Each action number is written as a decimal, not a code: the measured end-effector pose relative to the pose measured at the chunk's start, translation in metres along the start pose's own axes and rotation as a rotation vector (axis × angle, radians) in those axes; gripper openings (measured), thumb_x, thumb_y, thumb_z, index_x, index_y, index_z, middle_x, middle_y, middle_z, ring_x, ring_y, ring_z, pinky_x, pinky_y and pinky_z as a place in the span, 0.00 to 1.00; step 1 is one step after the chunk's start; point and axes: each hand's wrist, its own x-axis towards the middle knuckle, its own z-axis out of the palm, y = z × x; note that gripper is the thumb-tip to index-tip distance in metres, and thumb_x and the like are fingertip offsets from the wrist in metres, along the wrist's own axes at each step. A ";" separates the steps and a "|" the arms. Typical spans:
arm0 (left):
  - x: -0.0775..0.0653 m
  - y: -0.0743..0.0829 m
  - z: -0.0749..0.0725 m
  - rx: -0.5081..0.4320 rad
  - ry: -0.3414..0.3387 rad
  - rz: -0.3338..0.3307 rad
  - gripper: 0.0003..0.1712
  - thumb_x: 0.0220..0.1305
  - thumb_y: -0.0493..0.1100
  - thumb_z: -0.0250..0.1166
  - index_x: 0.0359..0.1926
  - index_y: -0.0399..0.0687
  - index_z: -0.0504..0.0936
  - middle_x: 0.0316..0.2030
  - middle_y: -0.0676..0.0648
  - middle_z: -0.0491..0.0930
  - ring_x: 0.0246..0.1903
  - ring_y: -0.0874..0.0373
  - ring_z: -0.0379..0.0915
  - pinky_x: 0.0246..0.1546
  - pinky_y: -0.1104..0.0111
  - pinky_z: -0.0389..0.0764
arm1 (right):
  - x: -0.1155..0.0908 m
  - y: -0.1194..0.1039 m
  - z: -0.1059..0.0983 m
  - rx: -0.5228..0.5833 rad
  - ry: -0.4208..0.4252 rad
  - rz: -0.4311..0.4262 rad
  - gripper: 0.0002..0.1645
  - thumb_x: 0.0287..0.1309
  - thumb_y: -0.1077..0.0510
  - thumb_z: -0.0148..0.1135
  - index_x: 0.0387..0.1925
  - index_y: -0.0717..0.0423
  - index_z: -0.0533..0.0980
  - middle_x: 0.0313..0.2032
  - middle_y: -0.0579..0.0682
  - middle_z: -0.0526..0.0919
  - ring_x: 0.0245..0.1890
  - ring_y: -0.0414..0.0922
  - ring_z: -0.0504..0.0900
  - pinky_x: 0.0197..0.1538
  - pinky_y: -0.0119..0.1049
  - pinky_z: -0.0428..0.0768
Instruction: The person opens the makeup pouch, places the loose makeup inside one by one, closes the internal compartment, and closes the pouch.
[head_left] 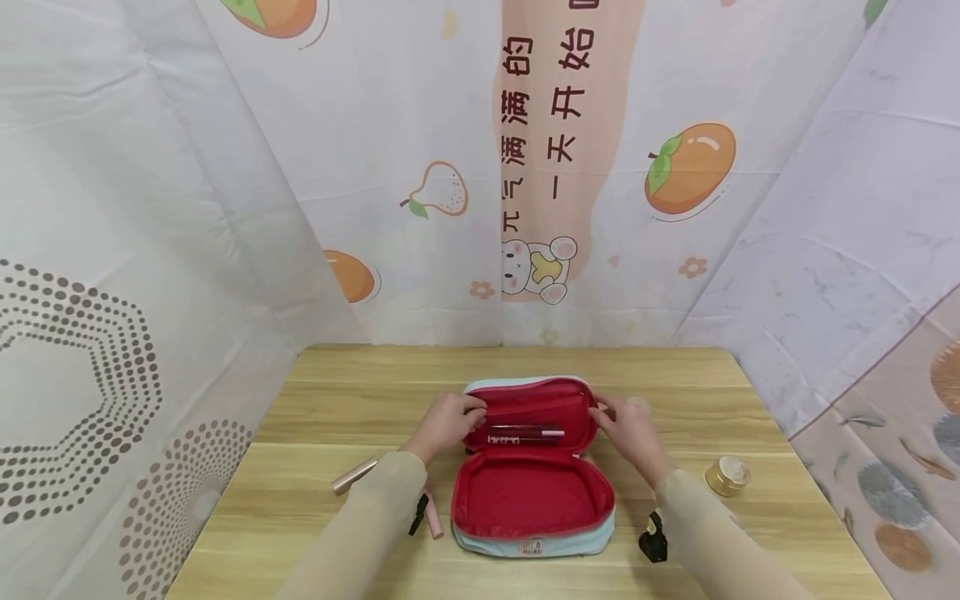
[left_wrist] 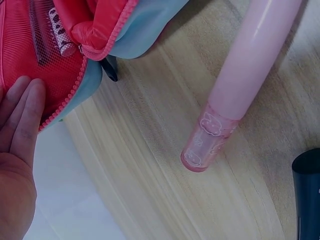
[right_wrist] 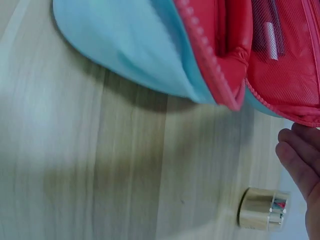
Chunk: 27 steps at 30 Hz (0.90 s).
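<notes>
A light blue cosmetic bag with a red lining (head_left: 534, 500) lies unzipped, its lid (head_left: 532, 396) folded back and raised. Behind the mesh pocket of the lid sit slim, pen-like sticks (head_left: 525, 433), one with a silvery end (right_wrist: 271, 41). My left hand (head_left: 447, 423) holds the lid's left edge, fingertips against the mesh (left_wrist: 60, 75); its thumb is hidden in the left wrist view. At the lid's right edge, my right hand (head_left: 628, 427) grips the rim between thumb and fingers. The base of the bag looks bare inside.
Left of the bag lie a pink lip gloss tube (left_wrist: 250, 65), a black item (left_wrist: 307, 190) and a gold tube (head_left: 354, 476). A gold jar (head_left: 727, 476) stands on the wooden table (head_left: 360, 375) at right. Patterned curtains (head_left: 420, 125) surround the table's back and sides.
</notes>
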 end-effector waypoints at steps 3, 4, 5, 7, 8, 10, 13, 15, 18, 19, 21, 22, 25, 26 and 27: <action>0.000 0.000 0.000 -0.004 0.002 0.005 0.10 0.73 0.37 0.62 0.47 0.39 0.89 0.33 0.49 0.87 0.28 0.66 0.77 0.26 0.73 0.78 | 0.000 0.000 0.004 0.077 -0.036 0.080 0.14 0.68 0.64 0.63 0.52 0.67 0.82 0.35 0.60 0.89 0.31 0.47 0.88 0.30 0.31 0.82; -0.001 0.001 0.000 -0.004 0.001 0.003 0.11 0.73 0.37 0.62 0.48 0.39 0.89 0.33 0.49 0.87 0.28 0.66 0.77 0.26 0.73 0.78 | 0.000 0.000 0.005 0.092 -0.040 0.102 0.13 0.68 0.65 0.62 0.50 0.68 0.82 0.33 0.60 0.89 0.29 0.47 0.87 0.29 0.31 0.82; -0.002 0.001 0.000 -0.009 -0.001 0.000 0.11 0.74 0.37 0.62 0.49 0.39 0.88 0.34 0.49 0.88 0.28 0.65 0.77 0.26 0.73 0.78 | 0.000 -0.001 0.005 0.100 -0.043 0.116 0.12 0.69 0.66 0.61 0.49 0.69 0.82 0.32 0.59 0.88 0.28 0.46 0.86 0.29 0.31 0.82; -0.004 0.001 0.000 -0.021 -0.004 -0.012 0.12 0.74 0.37 0.61 0.51 0.39 0.87 0.35 0.47 0.88 0.29 0.64 0.77 0.27 0.73 0.79 | 0.000 -0.001 0.006 0.098 -0.040 0.135 0.11 0.69 0.66 0.59 0.47 0.69 0.82 0.30 0.57 0.88 0.27 0.45 0.85 0.29 0.32 0.81; -0.005 0.001 -0.001 -0.031 -0.005 -0.021 0.13 0.74 0.37 0.61 0.53 0.39 0.87 0.36 0.47 0.87 0.29 0.63 0.78 0.28 0.73 0.79 | 0.000 -0.001 0.007 0.100 -0.037 0.139 0.10 0.69 0.67 0.59 0.47 0.68 0.82 0.29 0.56 0.87 0.27 0.45 0.84 0.29 0.32 0.81; -0.009 0.002 -0.003 -0.050 0.002 -0.037 0.14 0.74 0.37 0.61 0.55 0.38 0.86 0.38 0.46 0.87 0.31 0.61 0.80 0.29 0.72 0.81 | 0.000 -0.001 0.007 0.101 -0.031 0.138 0.10 0.69 0.67 0.59 0.46 0.69 0.82 0.29 0.57 0.87 0.26 0.45 0.84 0.30 0.33 0.82; -0.015 0.000 -0.006 -0.064 0.029 -0.054 0.15 0.74 0.37 0.62 0.56 0.39 0.85 0.39 0.46 0.87 0.32 0.60 0.81 0.31 0.73 0.81 | 0.000 -0.001 0.007 0.116 -0.033 0.137 0.11 0.69 0.68 0.59 0.48 0.69 0.82 0.31 0.59 0.88 0.28 0.47 0.86 0.31 0.35 0.85; -0.020 -0.001 -0.010 -0.051 0.050 -0.054 0.14 0.73 0.37 0.62 0.55 0.39 0.86 0.40 0.46 0.87 0.32 0.60 0.79 0.32 0.72 0.81 | 0.000 -0.001 0.007 0.125 -0.039 0.146 0.12 0.70 0.68 0.59 0.50 0.70 0.81 0.33 0.61 0.88 0.28 0.48 0.87 0.32 0.36 0.86; -0.030 -0.004 -0.017 -0.046 0.064 -0.063 0.14 0.73 0.38 0.62 0.55 0.39 0.86 0.42 0.45 0.87 0.32 0.61 0.77 0.32 0.70 0.80 | 0.000 -0.001 0.007 0.134 -0.042 0.154 0.13 0.70 0.68 0.58 0.51 0.72 0.81 0.35 0.63 0.88 0.30 0.51 0.89 0.33 0.37 0.87; -0.034 -0.006 -0.019 -0.046 0.065 -0.066 0.14 0.73 0.38 0.62 0.54 0.40 0.87 0.42 0.45 0.87 0.32 0.61 0.77 0.32 0.69 0.80 | 0.000 -0.002 0.007 0.135 -0.044 0.156 0.13 0.70 0.68 0.58 0.52 0.72 0.80 0.36 0.64 0.88 0.31 0.51 0.89 0.33 0.37 0.87; -0.043 -0.009 -0.024 -0.061 0.067 -0.080 0.14 0.73 0.39 0.63 0.54 0.40 0.87 0.46 0.45 0.88 0.37 0.60 0.80 0.37 0.66 0.83 | 0.000 -0.003 0.006 0.137 -0.046 0.155 0.14 0.70 0.69 0.58 0.52 0.73 0.80 0.37 0.65 0.88 0.31 0.52 0.89 0.33 0.37 0.88; -0.047 -0.012 -0.026 -0.069 0.063 -0.085 0.14 0.73 0.39 0.63 0.54 0.40 0.87 0.46 0.45 0.88 0.39 0.58 0.82 0.38 0.64 0.85 | 0.000 -0.003 0.006 0.138 -0.045 0.155 0.14 0.70 0.69 0.58 0.52 0.73 0.80 0.37 0.65 0.88 0.32 0.52 0.89 0.33 0.36 0.87; -0.060 -0.018 -0.032 -0.073 0.056 -0.088 0.14 0.72 0.38 0.64 0.53 0.40 0.87 0.49 0.44 0.88 0.47 0.52 0.84 0.47 0.58 0.86 | 0.000 -0.004 0.006 0.140 -0.045 0.153 0.13 0.70 0.69 0.58 0.52 0.73 0.80 0.38 0.65 0.88 0.32 0.51 0.89 0.33 0.36 0.88; -0.064 -0.020 -0.033 -0.071 0.051 -0.084 0.13 0.71 0.37 0.65 0.53 0.39 0.88 0.49 0.44 0.87 0.50 0.50 0.84 0.49 0.56 0.86 | 0.000 -0.004 0.006 0.142 -0.046 0.150 0.13 0.70 0.69 0.58 0.51 0.73 0.80 0.38 0.65 0.88 0.32 0.51 0.89 0.33 0.36 0.88; -0.068 -0.022 -0.035 -0.066 0.046 -0.080 0.13 0.71 0.37 0.65 0.53 0.39 0.88 0.49 0.44 0.87 0.51 0.49 0.84 0.51 0.56 0.85 | 0.000 -0.004 0.007 0.144 -0.046 0.148 0.13 0.70 0.69 0.58 0.51 0.73 0.80 0.38 0.65 0.88 0.32 0.51 0.89 0.33 0.36 0.88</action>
